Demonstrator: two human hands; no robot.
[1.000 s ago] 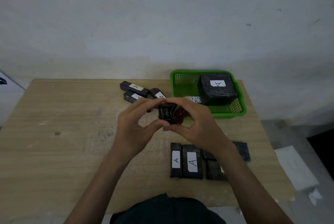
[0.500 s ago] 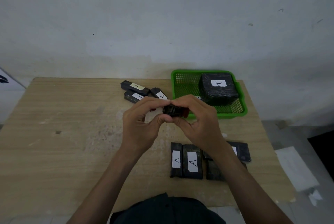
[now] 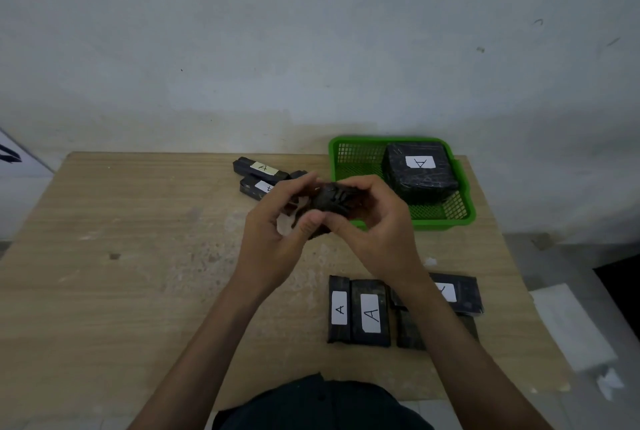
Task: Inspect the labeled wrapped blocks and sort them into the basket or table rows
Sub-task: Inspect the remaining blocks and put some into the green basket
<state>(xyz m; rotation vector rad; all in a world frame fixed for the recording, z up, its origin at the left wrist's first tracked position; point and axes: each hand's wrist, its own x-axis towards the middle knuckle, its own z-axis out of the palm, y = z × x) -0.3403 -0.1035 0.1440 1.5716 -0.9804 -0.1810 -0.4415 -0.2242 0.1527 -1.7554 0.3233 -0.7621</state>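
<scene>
**Block** [image 3: 330, 202]: small, dark and film-wrapped, it was held clear of the surface [image 3: 138, 273], between the two grips and touching both. Its label did not show, and its outline was blurred.

**Handling (judged):** The block was probably light with a stiff core. The wrap looked slick and crinkled, so it was best pinched at the ends, leaving the faces free for reading.

**Grips:** The left grip [image 3: 273, 239] was clamped on the block's left end, thumb beneath and fingers over the top. The right grip [image 3: 377, 235] was clamped likewise on the right end.

**Surroundings:**
- Just beyond the right grip stood the basket [image 3: 465, 187], holding a big block [image 3: 420, 173] labelled A.
- Just beyond the left grip lay the far blocks [image 3: 261, 169], labels up.
- Nearer the person than the right grip lay the row [image 3: 360, 313]. Two of its labels read A, and the rest was partly hidden by the forearm.
</scene>
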